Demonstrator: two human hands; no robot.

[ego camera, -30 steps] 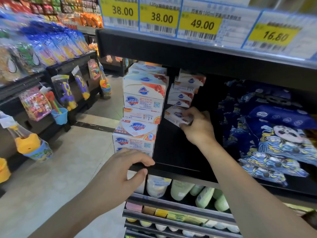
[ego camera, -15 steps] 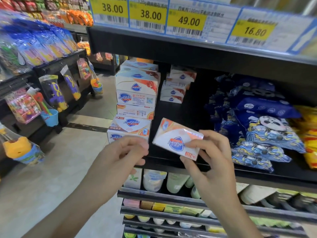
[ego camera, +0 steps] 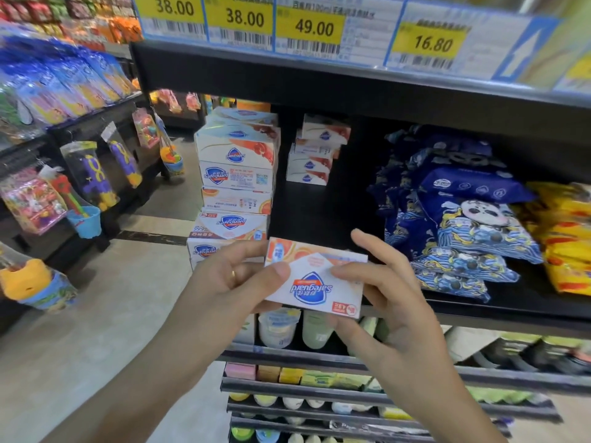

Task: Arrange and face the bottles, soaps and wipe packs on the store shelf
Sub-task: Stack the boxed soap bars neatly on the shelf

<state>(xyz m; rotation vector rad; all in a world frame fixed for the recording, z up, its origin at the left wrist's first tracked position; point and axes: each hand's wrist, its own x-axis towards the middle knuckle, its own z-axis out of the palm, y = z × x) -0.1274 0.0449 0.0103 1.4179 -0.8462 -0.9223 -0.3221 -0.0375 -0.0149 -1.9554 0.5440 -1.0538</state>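
A flat rectangular white cardboard soap box (ego camera: 315,278) with an orange grapefruit print along one edge is held in front of the black metal shelf (ego camera: 511,310), just above its front lip. The left hand (ego camera: 230,282) grips its left end, thumb on the face and fingers behind; the right hand (ego camera: 380,289) pinches the right end, thumb on the face, index finger raised free. The blue shield logo reads "Safeguard" upside down, and a small red label in the lower right corner is too small to read.

On the shelf's left end stands a tall stack of larger glossy Safeguard cartons (ego camera: 236,183), some printed faces turned differently. Behind it a shorter stack of small soap boxes (ego camera: 315,155) sits deep in shadow. To the right lie soft dark blue plastic wipe packs (ego camera: 473,219) with a panda drawing, overlapping and slumped; yellow crinkled packs (ego camera: 566,238) beside them are cut off by the frame edge.

Yellow price tags (ego camera: 243,19) above read 38.00, 38.00, 49.00 and 16.80; their small print is blurred. Pale rounded bottles (ego camera: 278,327) on the shelf below are partly hidden by the hands.
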